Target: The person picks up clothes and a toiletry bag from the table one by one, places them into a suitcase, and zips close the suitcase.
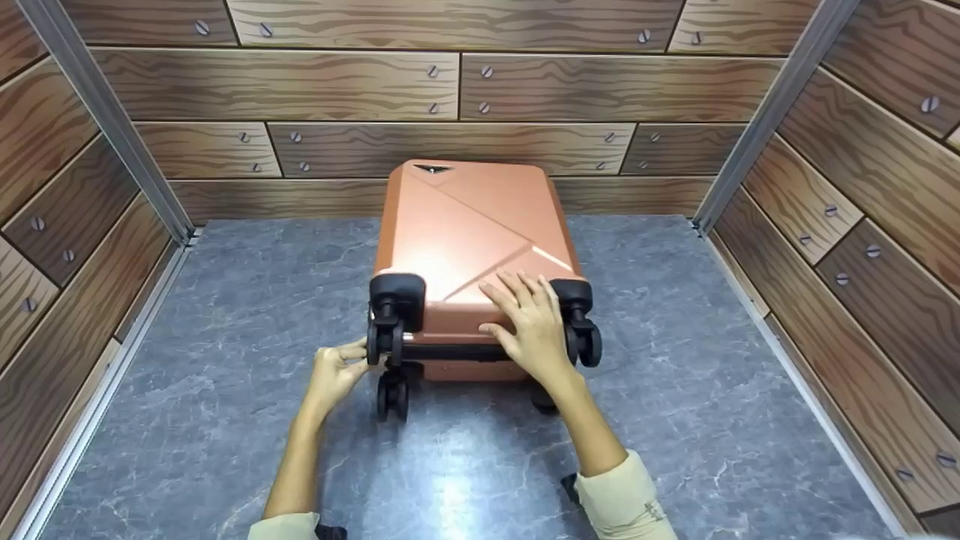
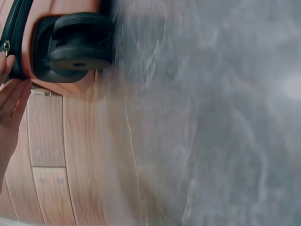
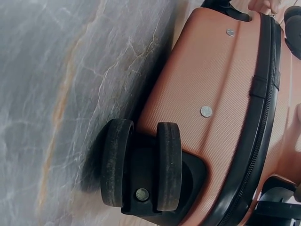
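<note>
A copper-pink hard-shell suitcase lies flat on the floor, its wheeled end toward me. A black zipper band runs around its side, and black twin wheels sit at its corners. At the near left corner my left hand pinches a small metal zipper pull, partly hidden by the fingers. My right hand rests with spread fingers on the near right part of the upper shell, beside the right wheel.
Grey marbled floor surrounds the suitcase. Wood-patterned panels stand behind it and on both sides, with metal posts at the back corners. The suitcase's far end is close to the back panel.
</note>
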A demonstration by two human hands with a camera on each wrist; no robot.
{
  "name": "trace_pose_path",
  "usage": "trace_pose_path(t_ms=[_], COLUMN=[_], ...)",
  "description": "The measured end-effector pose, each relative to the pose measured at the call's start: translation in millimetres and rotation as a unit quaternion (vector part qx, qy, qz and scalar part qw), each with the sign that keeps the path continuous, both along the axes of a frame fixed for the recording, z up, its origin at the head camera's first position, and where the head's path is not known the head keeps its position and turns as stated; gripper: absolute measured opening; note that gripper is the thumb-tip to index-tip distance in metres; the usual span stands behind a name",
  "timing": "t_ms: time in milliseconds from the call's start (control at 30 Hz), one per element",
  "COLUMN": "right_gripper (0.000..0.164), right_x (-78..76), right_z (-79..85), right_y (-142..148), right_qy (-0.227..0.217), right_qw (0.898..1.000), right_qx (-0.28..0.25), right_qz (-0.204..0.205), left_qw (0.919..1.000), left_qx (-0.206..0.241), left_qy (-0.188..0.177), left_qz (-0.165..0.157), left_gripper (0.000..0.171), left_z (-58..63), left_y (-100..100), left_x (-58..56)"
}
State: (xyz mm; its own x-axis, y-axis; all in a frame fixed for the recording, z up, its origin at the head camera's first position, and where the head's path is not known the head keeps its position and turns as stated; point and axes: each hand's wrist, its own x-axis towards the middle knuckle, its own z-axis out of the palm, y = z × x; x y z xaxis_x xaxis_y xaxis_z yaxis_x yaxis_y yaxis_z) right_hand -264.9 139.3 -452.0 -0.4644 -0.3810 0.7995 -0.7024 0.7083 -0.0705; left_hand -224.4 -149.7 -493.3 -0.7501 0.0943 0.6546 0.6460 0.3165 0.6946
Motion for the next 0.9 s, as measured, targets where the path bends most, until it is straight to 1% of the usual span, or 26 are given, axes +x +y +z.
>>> trace_pose_path(t_ms=[33, 67, 100, 133, 167, 233, 300, 433, 467, 500, 533, 567, 633, 667, 700, 800, 900], right_gripper=[0.053, 0.054, 0.053, 0.053, 0.053, 0.054, 0.055, 0.056, 0.056, 0.056, 0.055, 0.055, 0.055, 0.055, 0.056, 0.056, 0.056], right_x=[-5.5, -6.1, -9.9, -9.2, -10.8, -11.4, -11.4, -10.9, -10.7, -10.6, -10.5, -10.6, -10.5, -10.5, -10.4, -9.9, -9.1], right_z=[-9.2, -12.2, -18.2, -17.7, -19.2, -19.7, -18.8, -17.5, -17.0, -16.6, -16.6, -16.7, -16.7, -16.9, -16.9, -16.6, -16.2], right_y=[0.8, -1.7, -1.5, -1.3, -0.1, 1.6, 2.2, 1.7, 1.3, 0.8, 0.6, 0.5, 0.9, 1.4, 1.8, 3.0, 3.2], right_qy=[-0.012, -0.008, 0.000, 0.001, 0.009, 0.005, 0.004, -0.002, -0.002, -0.002, -0.002, -0.001, 0.000, 0.001, 0.002, 0.000, -0.004], right_qw=[1.000, 1.000, 1.000, 1.000, 1.000, 1.000, 1.000, 1.000, 1.000, 1.000, 1.000, 1.000, 1.000, 1.000, 1.000, 1.000, 1.000], right_qx=[-0.001, -0.004, -0.011, -0.011, -0.011, -0.005, -0.001, 0.001, 0.002, 0.002, 0.002, 0.001, -0.002, -0.004, -0.007, -0.008, -0.004], right_qz=[-0.008, -0.013, -0.013, -0.011, -0.006, -0.003, -0.003, -0.001, 0.000, 0.001, 0.003, 0.004, 0.006, 0.006, 0.006, 0.004, 0.002], left_qw=[0.9985, 0.9959, 0.9935, 0.9911, 0.9896, 0.9843, 0.9779, 0.9605, 0.9565, 0.9543, 0.9533, 0.9541, 0.9594, 0.9633, 0.9677, 0.9804, 0.9882], left_qx=[-0.018, -0.021, -0.015, -0.012, 0.000, 0.014, 0.029, 0.069, 0.077, 0.079, 0.077, 0.071, 0.052, 0.039, 0.026, -0.006, -0.030], left_qy=[-0.052, -0.088, -0.111, -0.129, -0.139, -0.171, -0.199, -0.254, -0.265, -0.272, -0.277, -0.278, -0.268, -0.258, -0.246, -0.196, -0.150], left_qz=[0.001, -0.006, -0.022, -0.030, -0.037, -0.043, -0.058, -0.090, -0.094, -0.095, -0.092, -0.087, -0.072, -0.062, -0.052, -0.020, 0.014], left_gripper=[0.005, 0.005, 0.005, 0.005, 0.004, 0.006, 0.007, 0.008, 0.008, 0.009, 0.010, 0.011, 0.011, 0.010, 0.009, 0.006, 0.005], left_z=[-13.7, -20.9, -29.5, -32.3, -34.5, -33.6, -28.9, -20.7, -18.2, -15.2, -13.3, -11.6, -8.4, -7.2, -8.3, -18.5, -31.3], left_y=[-7.6, -13.3, -18.7, -21.2, -22.8, -25.1, -27.3, -31.2, -32.1, -32.6, -32.9, -33.1, -31.9, -30.6, -29.5, -26.2, -22.9], left_x=[-6.7, -12.0, -18.3, -21.8, -24.6, -27.7, -28.8, -26.3, -24.7, -22.6, -21.2, -20.0, -17.7, -16.6, -16.6, -18.0, -19.7])
